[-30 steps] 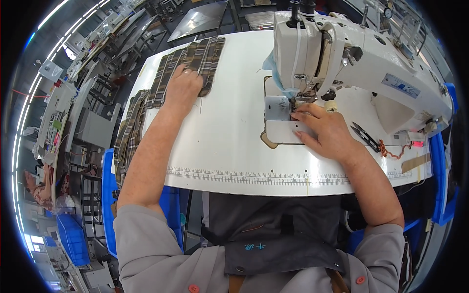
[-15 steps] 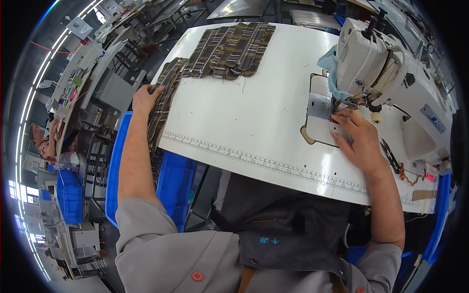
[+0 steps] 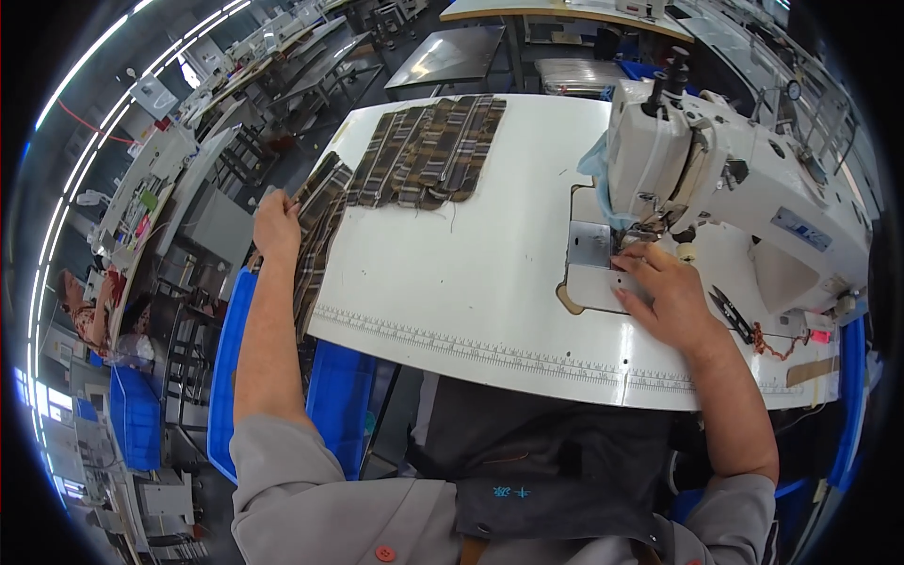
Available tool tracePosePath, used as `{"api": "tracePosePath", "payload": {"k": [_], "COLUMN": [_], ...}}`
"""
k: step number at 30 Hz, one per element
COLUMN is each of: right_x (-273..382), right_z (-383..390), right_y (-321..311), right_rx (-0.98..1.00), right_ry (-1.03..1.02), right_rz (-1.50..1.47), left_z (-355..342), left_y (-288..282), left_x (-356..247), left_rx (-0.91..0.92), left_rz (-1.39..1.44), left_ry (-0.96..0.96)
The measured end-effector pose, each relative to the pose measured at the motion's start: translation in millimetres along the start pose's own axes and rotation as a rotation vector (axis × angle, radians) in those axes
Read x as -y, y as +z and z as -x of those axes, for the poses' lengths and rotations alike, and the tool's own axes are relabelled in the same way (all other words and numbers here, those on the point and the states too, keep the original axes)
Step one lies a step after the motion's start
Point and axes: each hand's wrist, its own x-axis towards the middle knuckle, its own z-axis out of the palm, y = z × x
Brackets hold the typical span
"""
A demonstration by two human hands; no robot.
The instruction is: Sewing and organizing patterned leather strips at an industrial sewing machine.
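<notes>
The left hand [image 3: 277, 226] has its fingers curled closed, with the edge of a plaid cloth [image 3: 325, 221] seemingly pinched in them; the fingertips are partly hidden. The cloth slopes down toward the person along the table's [image 3: 443, 273] left edge, probably kept there for easy reach. Just beyond and right of those fingers, more plaid pieces [image 3: 428, 155] lie flat, perhaps set out of the way of the machine [image 3: 725, 188].

The right hand [image 3: 673, 294] rests on the metal plate [image 3: 589, 245] under the machine's head. Its fingers are bent and part open, thumb apart, with no thing visible between them; perhaps they keep a place near the needle. Right of them lie black snips [image 3: 730, 314] with an orange cord [image 3: 777, 351], likely parked close by.

A ruler [image 3: 471, 353] printed with fine marks and digits runs nearer the person than both hands' fingers. Right of and beyond the right fingers, the machine bears a maker's badge [image 3: 800, 229]; the dark apron [image 3: 556, 443] below them carries small blue characters [image 3: 512, 492].
</notes>
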Motion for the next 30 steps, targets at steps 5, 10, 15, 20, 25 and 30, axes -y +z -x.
{"api": "tracePosePath", "payload": {"k": [5, 10, 15, 20, 25, 30], "right_x": [-2, -11, -2, -11, -17, -16], "right_z": [4, 11, 6, 5, 7, 12], "right_y": [1, 2, -10, -11, -6, 11], "right_rx": [0.042, 0.032, 0.166, 0.194, 0.265, 0.089], "right_ry": [0.006, -0.049, 0.2, 0.428, 0.452, 0.381], "right_rz": [0.002, -0.069, -0.611, -1.09, -1.249, -1.219], "left_z": [-1, 65, 158, 198, 178, 172], "left_y": [-56, -119, -146, -132, -133, -90], "left_x": [-75, -200, -271, -305, -320, -330], "left_rx": [0.108, 0.63, 1.206, 1.266, 1.189, 1.094], "left_rz": [0.427, 1.61, 1.669, 1.634, 1.488, 1.513], "left_ry": [-0.08, -0.026, 0.057, 0.422, 0.62, 0.305]}}
